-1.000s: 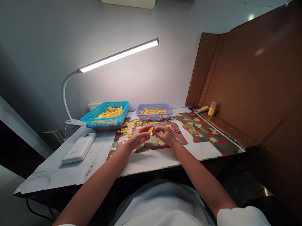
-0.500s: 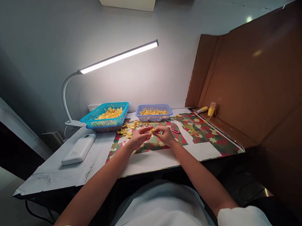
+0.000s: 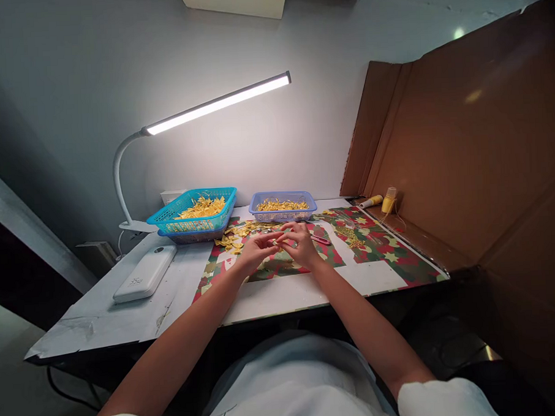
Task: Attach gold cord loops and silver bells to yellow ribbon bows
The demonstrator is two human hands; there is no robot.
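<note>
Brown cardboard (image 3: pixel 462 132) leans up at the right of the tabletop (image 3: pixel 103 326), which is white and partly covered by a red-and-green patterned sheet (image 3: pixel 415 264). A lit lamp (image 3: pixel 218 104) reaches over from the left. Under it sits the turquoise basket (image 3: pixel 193 224), heaped with flat gold pieces (image 3: pixel 201 207) — a blue basket (image 3: pixel 193 237) is beneath it, its contents hidden from me. The lavender basket (image 3: pixel 283 216), against the wall, holds thinner, tangled gold strips (image 3: pixel 281 205). Over the sheet, the left hand (image 3: pixel 255 252) pinches a small gold piece (image 3: pixel 276 243) in its fingertips; the right hand (image 3: pixel 302 247) has its fingers on it too — gripping or merely touching, I can't tell. On the cardboard ledge stands a small bottle (image 3: pixel 389 202) with yellow contents.
</note>
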